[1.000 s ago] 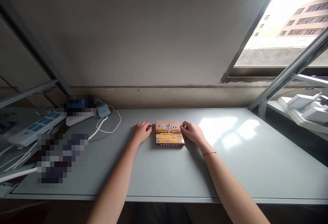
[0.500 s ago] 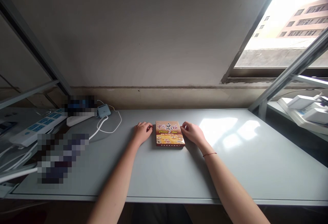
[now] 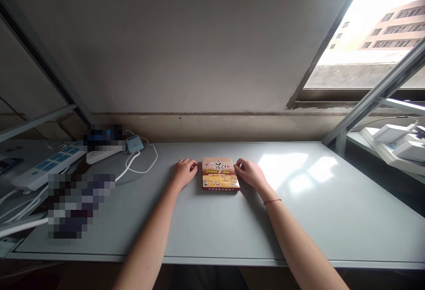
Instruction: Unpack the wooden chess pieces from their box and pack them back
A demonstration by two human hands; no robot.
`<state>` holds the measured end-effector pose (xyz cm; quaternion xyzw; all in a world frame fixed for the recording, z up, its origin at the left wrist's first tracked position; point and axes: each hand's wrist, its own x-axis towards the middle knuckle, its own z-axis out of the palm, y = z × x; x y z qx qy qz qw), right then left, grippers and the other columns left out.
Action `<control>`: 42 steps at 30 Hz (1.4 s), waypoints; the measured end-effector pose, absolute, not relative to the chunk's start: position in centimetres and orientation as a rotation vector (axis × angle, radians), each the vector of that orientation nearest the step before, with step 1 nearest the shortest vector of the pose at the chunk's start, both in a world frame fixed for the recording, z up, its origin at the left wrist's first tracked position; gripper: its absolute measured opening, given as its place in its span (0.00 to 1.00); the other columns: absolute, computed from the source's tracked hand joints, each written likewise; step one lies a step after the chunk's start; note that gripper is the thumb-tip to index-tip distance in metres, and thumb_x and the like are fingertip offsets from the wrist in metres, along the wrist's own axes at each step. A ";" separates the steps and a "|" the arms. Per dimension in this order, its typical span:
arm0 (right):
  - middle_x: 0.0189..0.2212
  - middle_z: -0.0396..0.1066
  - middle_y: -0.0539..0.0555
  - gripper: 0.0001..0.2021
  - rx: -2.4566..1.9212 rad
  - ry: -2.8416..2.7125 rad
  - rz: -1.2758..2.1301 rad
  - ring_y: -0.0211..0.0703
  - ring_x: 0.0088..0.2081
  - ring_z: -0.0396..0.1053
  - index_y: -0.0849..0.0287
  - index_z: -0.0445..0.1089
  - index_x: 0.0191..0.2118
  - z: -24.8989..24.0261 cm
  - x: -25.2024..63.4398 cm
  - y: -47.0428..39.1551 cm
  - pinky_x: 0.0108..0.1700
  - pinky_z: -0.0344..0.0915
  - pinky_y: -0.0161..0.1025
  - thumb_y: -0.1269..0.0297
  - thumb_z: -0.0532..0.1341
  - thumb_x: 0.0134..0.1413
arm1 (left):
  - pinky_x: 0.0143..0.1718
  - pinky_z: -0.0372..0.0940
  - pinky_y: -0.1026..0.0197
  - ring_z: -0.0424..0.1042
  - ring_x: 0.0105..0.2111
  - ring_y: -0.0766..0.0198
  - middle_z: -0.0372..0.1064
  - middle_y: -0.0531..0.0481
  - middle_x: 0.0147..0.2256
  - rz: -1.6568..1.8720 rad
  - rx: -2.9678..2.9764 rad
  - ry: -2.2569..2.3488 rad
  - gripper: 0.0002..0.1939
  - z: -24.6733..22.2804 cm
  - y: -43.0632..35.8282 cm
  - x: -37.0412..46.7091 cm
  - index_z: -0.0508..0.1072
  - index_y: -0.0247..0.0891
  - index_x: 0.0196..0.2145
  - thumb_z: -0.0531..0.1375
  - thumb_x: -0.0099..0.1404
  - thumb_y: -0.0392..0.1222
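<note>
A flat red and yellow box (image 3: 220,175), printed "Chinese chess", lies face up on the grey table (image 3: 226,228). On its left side rests my left hand (image 3: 185,172), fingers curled together on the tabletop with nothing seen in them. My right hand (image 3: 249,171) rests on the table by the box's right side, its fingers curled inward and its fingertips close to the box edge. Whether either hand touches the box is too fine to tell. A thin red string circles my right wrist.
At the left are a white power strip (image 3: 49,166) with blue sockets, a small light-blue device (image 3: 134,143), white cables and blurred items. Metal posts stand at both sides. More white plugs (image 3: 398,141) sit on a right-hand shelf. A wall is behind.
</note>
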<state>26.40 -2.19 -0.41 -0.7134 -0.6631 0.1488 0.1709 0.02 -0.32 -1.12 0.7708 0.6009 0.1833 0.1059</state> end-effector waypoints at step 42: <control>0.31 0.76 0.55 0.15 -1.835 -1.940 0.555 0.42 0.31 0.70 0.57 0.74 0.38 0.8 24.7 -2.9 0.30 0.55 0.33 0.66 0.50 0.60 | 0.42 0.67 0.54 0.72 0.44 0.51 0.69 0.37 0.48 0.844 2.435 2.084 0.21 5.4 -7.2 2.0 0.62 0.35 0.56 0.51 0.65 0.35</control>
